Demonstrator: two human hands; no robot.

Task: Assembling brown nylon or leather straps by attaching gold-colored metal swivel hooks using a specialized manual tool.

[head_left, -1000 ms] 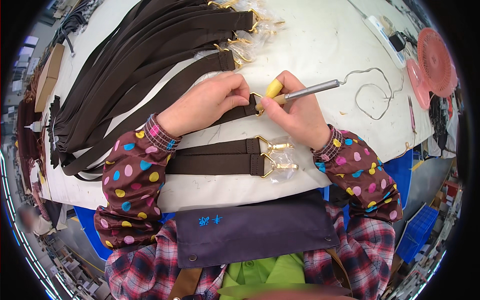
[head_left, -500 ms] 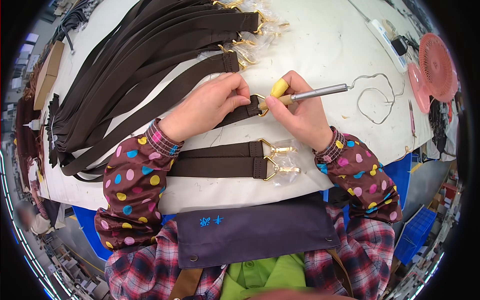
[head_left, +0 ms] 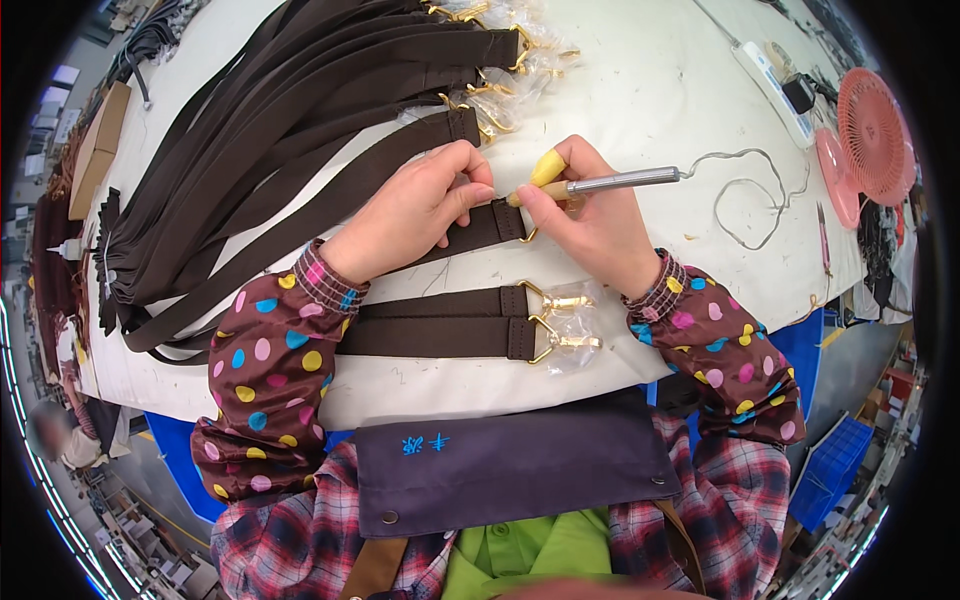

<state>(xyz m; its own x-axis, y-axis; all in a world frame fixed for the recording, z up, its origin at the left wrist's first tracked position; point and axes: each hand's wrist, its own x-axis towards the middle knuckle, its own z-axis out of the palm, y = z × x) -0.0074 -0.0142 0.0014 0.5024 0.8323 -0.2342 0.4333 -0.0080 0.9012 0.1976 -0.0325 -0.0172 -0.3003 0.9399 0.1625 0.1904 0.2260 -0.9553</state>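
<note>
**Working a dark brown strap (head_left: 488, 228) with a wired pen-shaped tool (head_left: 630, 180)**

So the strap's end is over the tabletop (head_left: 640, 110) at the worker's (head_left: 515, 460) 12 o'clock; call that the clock centre. Right hand (head_left: 600, 220), at 3, is wrapped round the tool's wooden grip, yellow cover (head_left: 547, 168) on one fingertip. Can't tell if the tip touches anything. Left hand (head_left: 420, 208), between 9 and 10, has thumb and forefinger pinched together by the strap's upper edge; honestly can't see if anything's between them. Two more straps (head_left: 440, 337) with gold clips (head_left: 572, 301) in clear plastic lie around 6 to 7, a big heap of straps (head_left: 230, 170) sprawls near 10, and a pink fan (head_left: 870, 130) stands between 2 and 3.
</note>
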